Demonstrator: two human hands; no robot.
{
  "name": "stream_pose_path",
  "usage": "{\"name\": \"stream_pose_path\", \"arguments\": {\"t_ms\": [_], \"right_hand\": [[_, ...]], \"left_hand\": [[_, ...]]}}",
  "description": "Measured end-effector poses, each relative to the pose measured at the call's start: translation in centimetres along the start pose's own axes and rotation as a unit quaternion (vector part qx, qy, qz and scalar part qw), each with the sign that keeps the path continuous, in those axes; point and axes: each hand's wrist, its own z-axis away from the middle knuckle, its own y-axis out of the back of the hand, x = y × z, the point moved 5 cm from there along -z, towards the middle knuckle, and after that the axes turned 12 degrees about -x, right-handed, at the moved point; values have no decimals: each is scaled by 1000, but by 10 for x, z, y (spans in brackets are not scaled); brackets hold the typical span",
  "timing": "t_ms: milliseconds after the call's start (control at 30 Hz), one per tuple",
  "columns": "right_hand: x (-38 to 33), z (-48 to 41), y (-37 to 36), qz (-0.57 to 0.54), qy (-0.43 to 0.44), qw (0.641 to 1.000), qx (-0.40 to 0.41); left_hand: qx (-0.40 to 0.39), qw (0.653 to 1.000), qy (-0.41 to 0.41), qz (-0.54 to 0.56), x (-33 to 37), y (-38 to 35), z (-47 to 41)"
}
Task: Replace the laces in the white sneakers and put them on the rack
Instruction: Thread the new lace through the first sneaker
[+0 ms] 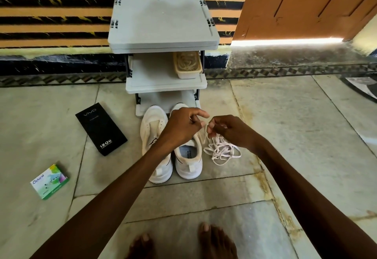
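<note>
Two white sneakers stand side by side on the floor before the grey rack (165, 84): the left sneaker (152, 128) and the right sneaker (188, 159), both without laces in their eyelets. A loose heap of white laces (222, 150) lies on the floor right of the right sneaker. My left hand (181, 125) hovers over the right sneaker and pinches a strand of lace. My right hand (226, 129) pinches the same strand close beside it, above the heap.
A beige tub (187, 65) of tangled laces sits on the rack's middle shelf. A black phone box (101, 129) and a small green box (50, 181) lie on the floor to the left. My bare feet (216, 242) are at the bottom. A door (306, 5) stands at upper right.
</note>
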Motion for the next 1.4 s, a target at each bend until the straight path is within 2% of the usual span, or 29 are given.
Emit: {"name": "stream_pose_path", "arguments": {"t_ms": [167, 567, 700, 800, 867, 967, 1167, 1267, 1400], "right_hand": [[2, -4, -2, 52, -1, 999, 10], [0, -4, -3, 122, -14, 992, 21], [21, -4, -3, 172, -72, 982, 42], [52, -2, 0, 254, -135, 956, 52], [72, 3, 4, 300, -172, 935, 74], [98, 14, 15, 361, -216, 896, 139], [111, 37, 46, 267, -258, 887, 275], [91, 36, 61, 204, -211, 904, 311], [46, 21, 57, 165, -55, 953, 248]], "left_hand": [[-11, 999, 31, 1, -6, -10, -3], [29, 998, 28, -58, -9, -13, 0], [33, 995, 33, -90, -2, -8, 1], [26, 994, 31, -101, 4, -5, 3], [31, 994, 18, -99, 10, -5, 6], [82, 992, -18, -90, 20, 2, 10], [166, 983, -31, -67, 25, 17, 9], [167, 983, -5, -70, 16, 22, 6], [140, 988, -5, -68, 12, 24, 6]]}}
